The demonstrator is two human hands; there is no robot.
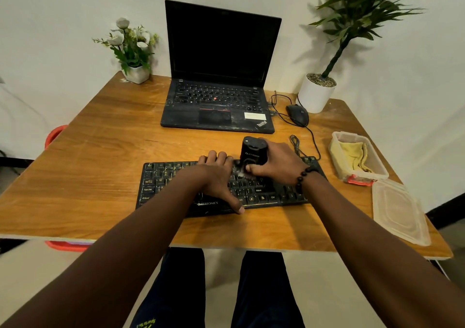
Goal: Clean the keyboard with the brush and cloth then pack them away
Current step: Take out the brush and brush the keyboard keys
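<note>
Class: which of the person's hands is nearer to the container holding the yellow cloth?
Right. The right hand grips the brush on the keyboard, nearer the container; the left hand rests farther away, mid-keyboard.

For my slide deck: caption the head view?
Right hand brushes the keyboard with a black brush; left hand steadies it.

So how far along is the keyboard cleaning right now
Early on. Done: the container stands open, its lid beside it. In hand: the right hand presses the black brush onto the keyboard, which the left hand steadies. Left: wiping with the yellow cloth, which lies in the container, then packing brush and cloth away.
</note>
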